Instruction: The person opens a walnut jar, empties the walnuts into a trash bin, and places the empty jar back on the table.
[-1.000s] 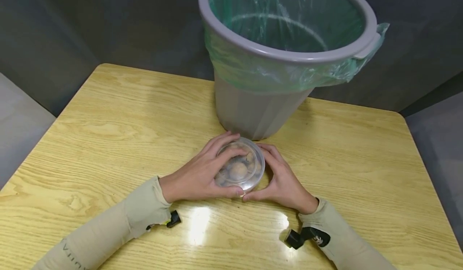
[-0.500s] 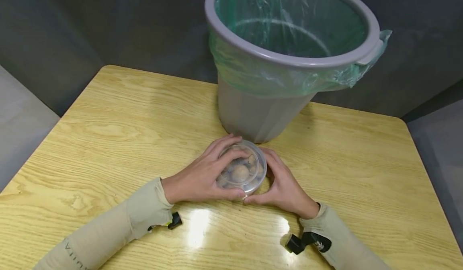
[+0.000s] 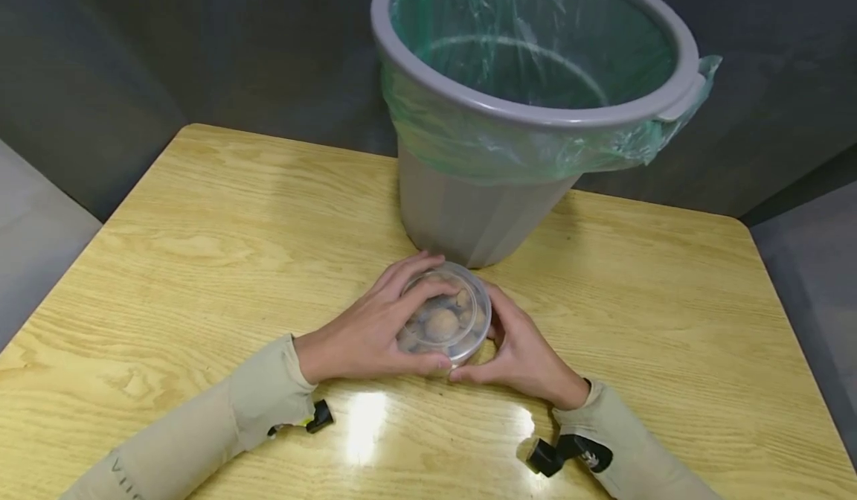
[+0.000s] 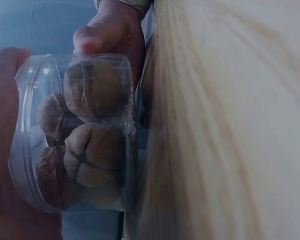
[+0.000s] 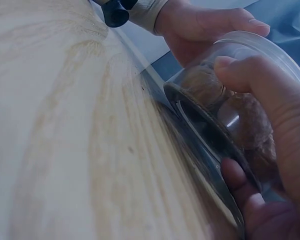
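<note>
– Gripping what with the left hand (image 3: 371, 332)?
– Partly curled round a clear lidded container (image 3: 462, 342) of walnuts (image 4: 92, 90), held between both hands.
– And with the right hand (image 3: 525, 351)?
– Gripping the opposite side, partly curled, with a grey bin (image 3: 475, 210) beyond.

Your right hand (image 5: 292, 125) grips the clear container (image 5: 202, 122), thumb (image 5: 252, 72) on the side wall, one fingertip (image 5: 232, 171) at the base. Brown walnuts (image 5: 247, 122) show through the wall. Your left hand (image 5: 200, 24) is at the far side, by the rim. Wood-grained tabletop (image 5: 70, 135) occupies the left.
</note>
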The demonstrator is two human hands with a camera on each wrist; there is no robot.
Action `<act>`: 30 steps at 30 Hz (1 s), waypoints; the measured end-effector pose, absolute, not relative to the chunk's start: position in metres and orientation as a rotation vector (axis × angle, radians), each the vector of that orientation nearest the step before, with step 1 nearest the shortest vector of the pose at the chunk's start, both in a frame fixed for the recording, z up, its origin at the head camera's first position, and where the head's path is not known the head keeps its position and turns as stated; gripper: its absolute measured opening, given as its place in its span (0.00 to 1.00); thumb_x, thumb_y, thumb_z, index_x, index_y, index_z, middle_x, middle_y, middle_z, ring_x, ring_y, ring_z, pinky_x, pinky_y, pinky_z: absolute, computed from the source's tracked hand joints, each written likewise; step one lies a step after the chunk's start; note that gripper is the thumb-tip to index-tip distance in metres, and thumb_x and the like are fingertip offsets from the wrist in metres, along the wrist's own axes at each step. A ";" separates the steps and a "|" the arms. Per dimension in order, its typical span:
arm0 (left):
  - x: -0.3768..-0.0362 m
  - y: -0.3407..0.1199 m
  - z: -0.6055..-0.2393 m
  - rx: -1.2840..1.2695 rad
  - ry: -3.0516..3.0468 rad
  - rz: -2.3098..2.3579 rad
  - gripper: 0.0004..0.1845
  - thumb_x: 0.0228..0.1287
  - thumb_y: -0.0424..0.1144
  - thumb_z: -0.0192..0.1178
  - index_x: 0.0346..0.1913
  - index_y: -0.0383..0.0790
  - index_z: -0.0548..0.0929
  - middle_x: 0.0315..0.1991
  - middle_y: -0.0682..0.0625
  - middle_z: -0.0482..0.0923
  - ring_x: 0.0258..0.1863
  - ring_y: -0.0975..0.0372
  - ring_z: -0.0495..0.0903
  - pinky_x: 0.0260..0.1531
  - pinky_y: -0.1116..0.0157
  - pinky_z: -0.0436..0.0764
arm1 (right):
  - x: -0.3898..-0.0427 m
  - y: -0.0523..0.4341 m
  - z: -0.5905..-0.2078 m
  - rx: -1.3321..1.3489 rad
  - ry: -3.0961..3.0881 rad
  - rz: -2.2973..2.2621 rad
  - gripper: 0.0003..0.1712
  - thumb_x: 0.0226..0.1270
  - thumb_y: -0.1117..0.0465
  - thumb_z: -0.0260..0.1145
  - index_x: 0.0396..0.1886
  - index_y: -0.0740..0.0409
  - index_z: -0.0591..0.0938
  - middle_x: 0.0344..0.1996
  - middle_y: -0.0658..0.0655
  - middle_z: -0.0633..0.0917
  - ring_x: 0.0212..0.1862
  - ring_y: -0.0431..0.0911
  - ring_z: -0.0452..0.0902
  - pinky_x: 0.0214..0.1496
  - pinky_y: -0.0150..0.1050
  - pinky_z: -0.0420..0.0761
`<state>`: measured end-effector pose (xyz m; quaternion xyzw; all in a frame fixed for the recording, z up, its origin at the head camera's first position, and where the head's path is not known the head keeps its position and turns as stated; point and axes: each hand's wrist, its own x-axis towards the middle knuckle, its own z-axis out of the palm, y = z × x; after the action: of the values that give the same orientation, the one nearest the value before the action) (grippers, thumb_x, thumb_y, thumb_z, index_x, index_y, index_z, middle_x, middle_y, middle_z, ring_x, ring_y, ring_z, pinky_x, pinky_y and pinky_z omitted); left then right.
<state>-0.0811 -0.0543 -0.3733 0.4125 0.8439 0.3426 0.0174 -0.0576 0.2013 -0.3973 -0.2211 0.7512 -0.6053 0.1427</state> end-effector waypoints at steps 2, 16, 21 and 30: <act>-0.081 -0.054 -0.374 1.281 2.621 1.068 0.43 0.63 0.72 0.61 0.75 0.57 0.66 0.83 0.44 0.51 0.85 0.46 0.48 0.75 0.39 0.65 | -0.057 0.201 -0.398 -0.630 2.150 -1.757 0.67 0.45 0.69 0.86 0.82 0.41 0.58 0.77 0.50 0.66 0.71 0.44 0.74 0.68 0.38 0.81; -0.079 -0.052 -0.376 1.265 2.610 1.120 0.45 0.62 0.80 0.45 0.75 0.57 0.66 0.83 0.44 0.51 0.84 0.46 0.49 0.74 0.38 0.66 | -0.053 0.200 -0.399 -0.604 2.021 -1.847 0.66 0.50 0.73 0.82 0.82 0.44 0.54 0.77 0.58 0.63 0.68 0.44 0.78 0.61 0.41 0.84; -0.078 -0.051 -0.379 1.263 2.616 1.125 0.46 0.61 0.82 0.43 0.75 0.57 0.66 0.83 0.44 0.52 0.84 0.46 0.50 0.74 0.38 0.66 | -0.051 0.199 -0.400 -0.623 2.009 -1.847 0.65 0.52 0.73 0.80 0.83 0.45 0.53 0.77 0.59 0.62 0.69 0.44 0.77 0.61 0.40 0.85; -0.080 -0.052 -0.377 1.257 2.601 1.152 0.44 0.62 0.80 0.48 0.74 0.58 0.67 0.83 0.46 0.52 0.84 0.48 0.50 0.74 0.38 0.66 | -0.054 0.198 -0.402 -0.652 1.893 -1.933 0.67 0.49 0.79 0.78 0.83 0.49 0.50 0.79 0.63 0.56 0.73 0.45 0.72 0.67 0.38 0.81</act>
<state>-0.0802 -0.0515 -0.3770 0.4040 0.8363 0.3704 0.0158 -0.0542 0.1979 -0.4019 -0.2304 0.6694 -0.6834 0.1785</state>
